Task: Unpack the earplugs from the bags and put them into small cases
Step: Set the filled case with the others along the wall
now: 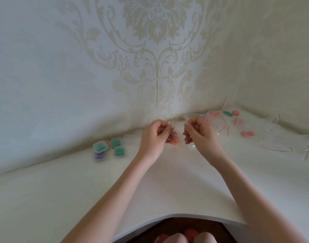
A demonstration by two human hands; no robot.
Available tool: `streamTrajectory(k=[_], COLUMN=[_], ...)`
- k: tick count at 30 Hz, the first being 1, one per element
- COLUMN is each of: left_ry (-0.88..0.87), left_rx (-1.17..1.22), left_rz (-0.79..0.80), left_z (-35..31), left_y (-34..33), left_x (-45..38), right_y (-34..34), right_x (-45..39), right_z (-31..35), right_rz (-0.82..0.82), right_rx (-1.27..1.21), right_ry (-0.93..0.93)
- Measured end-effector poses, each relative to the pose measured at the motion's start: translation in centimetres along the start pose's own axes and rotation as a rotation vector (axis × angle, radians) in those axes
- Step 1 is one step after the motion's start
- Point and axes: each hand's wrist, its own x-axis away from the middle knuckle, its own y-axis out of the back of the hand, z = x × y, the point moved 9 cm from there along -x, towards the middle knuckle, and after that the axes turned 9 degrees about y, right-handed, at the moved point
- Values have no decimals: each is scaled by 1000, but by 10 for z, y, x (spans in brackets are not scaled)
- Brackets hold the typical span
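White table (167, 190) fills the foreground. Both hands hover over its middle: left hand (154, 137) and right hand (200, 133) each pinch one side of a small clear bag (174, 135), probably to pull it open. An orange earplug (174, 142) shows inside. Filled cases (108, 148) sit left; more bags (237, 125) lie right.

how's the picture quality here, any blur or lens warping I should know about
Head view: soft, even light with no glare; wide-angle warping bends the table edge and wall seam; both hands, left hand and right hand, and the clear bag they pinch are slightly blurred; the filled cases look soft too.
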Motion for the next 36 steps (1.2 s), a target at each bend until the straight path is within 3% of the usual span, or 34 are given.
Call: streamTrajectory(k=[3, 8, 19, 26, 31, 36], left_ry=[-25, -32, -121, -189, -267, -344], left_rx=[-11, -90, -387, -569, -789, -867], left_rz=[-45, 28, -5, -8, 5, -116], left_z=[-4, -1, 0, -7, -5, -14], left_y=[5, -5, -22, -22, -26, -15], left_x=[1, 2, 14, 14, 17, 16], right_y=[-8, -30, -37, -33, -17, -17], right_x=[3, 9, 16, 18, 14, 15], right_z=[3, 2, 8, 13, 3, 13], right_rz=[61, 229, 146, 68, -51, 43], right_rx=[87, 195, 205, 384, 464, 648], right_ry=[59, 138, 159, 214, 136, 257])
